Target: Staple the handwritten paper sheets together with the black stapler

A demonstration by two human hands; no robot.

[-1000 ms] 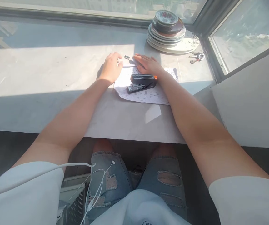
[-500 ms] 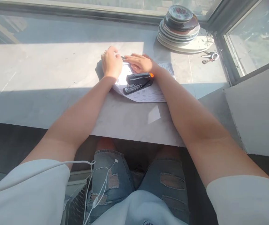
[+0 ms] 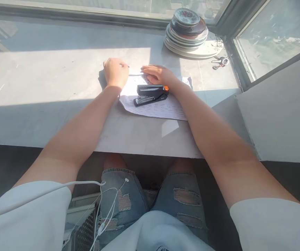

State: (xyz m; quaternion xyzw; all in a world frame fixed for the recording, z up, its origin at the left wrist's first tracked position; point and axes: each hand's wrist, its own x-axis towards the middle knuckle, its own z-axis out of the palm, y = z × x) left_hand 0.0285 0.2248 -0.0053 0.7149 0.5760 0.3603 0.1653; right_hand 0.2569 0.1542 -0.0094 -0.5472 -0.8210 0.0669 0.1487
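A black stapler with an orange end (image 3: 151, 94) lies on printed paper (image 3: 162, 111) on the grey ledge. My left hand (image 3: 116, 72) is curled closed at the paper's upper left; a small dark tip shows by its fingers, too little to name. My right hand (image 3: 158, 74) rests at the paper's far edge, just beyond the stapler, palm down with its fingers stretched to the left. The stapler is near my right wrist, held by neither hand. My forearm covers part of the paper's right side.
A stack of plates (image 3: 187, 35) stands at the back right by the window, with keys (image 3: 221, 62) beside it. The ledge's front edge (image 3: 150, 154) runs above my knees. A white cable (image 3: 83, 182) hangs over my lap, and a perforated basket (image 3: 85, 223) is low on the left.
My hands have moved apart, leaving a gap over the paper's far edge. The whole view has shifted slightly, so the plates and keys appear farther left.
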